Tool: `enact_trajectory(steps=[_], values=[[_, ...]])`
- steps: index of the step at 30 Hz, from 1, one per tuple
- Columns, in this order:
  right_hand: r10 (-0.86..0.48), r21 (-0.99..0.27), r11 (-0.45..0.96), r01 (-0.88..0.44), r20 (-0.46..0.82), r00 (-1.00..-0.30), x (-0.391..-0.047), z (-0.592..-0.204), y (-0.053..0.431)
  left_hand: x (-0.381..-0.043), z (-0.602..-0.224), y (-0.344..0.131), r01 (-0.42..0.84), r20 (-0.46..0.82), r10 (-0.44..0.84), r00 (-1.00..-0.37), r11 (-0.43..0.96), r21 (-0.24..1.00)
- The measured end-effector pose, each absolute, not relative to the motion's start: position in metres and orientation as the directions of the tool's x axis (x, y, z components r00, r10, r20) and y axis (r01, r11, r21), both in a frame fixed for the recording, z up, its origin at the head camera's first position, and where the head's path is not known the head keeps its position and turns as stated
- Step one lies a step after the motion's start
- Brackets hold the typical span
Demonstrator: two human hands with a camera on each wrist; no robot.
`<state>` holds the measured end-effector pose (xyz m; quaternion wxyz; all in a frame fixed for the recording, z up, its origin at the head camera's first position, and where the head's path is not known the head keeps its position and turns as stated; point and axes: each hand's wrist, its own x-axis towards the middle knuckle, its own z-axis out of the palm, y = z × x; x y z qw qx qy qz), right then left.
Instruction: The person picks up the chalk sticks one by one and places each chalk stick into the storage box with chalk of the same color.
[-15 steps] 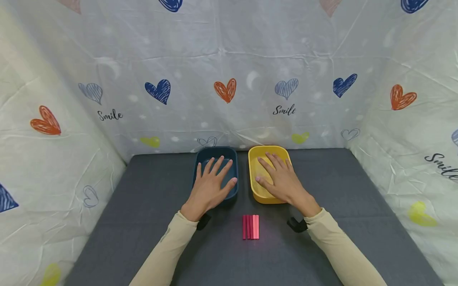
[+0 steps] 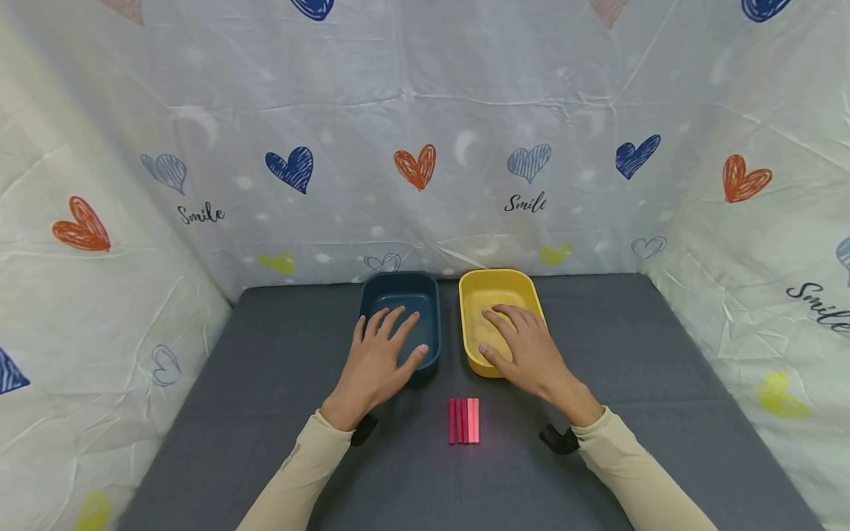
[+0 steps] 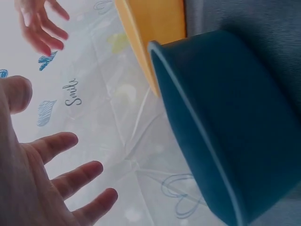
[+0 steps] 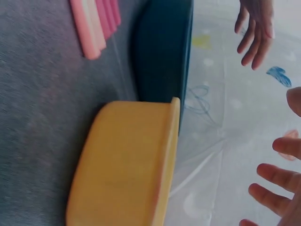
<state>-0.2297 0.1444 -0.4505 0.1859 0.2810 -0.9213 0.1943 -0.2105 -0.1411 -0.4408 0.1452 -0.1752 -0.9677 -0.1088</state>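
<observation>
We see both hands pulled back nearer: left hand (image 2: 375, 369) above the blue tray (image 2: 434, 317), right hand (image 2: 531, 355) above the yellow tray (image 2: 463, 317), fingers apart, holding nothing. Pink-red sticks (image 2: 467, 421) lie near centre, untouched; no pickup yet.

Narrow gap between blue bin (image 2: 401, 287) and yellow bin (image 2: 498, 284)
I have room around the sticks (image 2: 464, 422); a curtain (image 2: 458, 214) bars the back.

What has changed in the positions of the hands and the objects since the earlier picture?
The left hand and the right hand have drawn back a little, toward the bottom of the head view. Nothing was taken hold of or let go. The blue container, yellow container and pink sticks stayed in place.
</observation>
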Motion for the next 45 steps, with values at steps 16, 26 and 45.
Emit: enact_trajectory(steps=[16, 26, 45], values=[[-0.451, -0.305, 0.703, -0.642, 0.507, -0.734, -0.200, -0.476, 0.146, -0.198, -0.472, -0.168, 0.379, 0.317, 0.319, -0.893, 0.913, 0.148], [-0.453, -0.337, 0.670, -0.662, 0.521, -0.723, -0.180, -0.492, 0.143, -0.194, -0.488, -0.182, 0.363, 0.297, 0.306, -0.905, 0.918, 0.162], [-0.499, -0.426, 0.706, -0.566, 0.267, -0.824, -0.162, -0.519, 0.141, -0.198, -0.505, -0.191, 0.378, 0.263, 0.335, -0.905, 0.916, 0.133]])
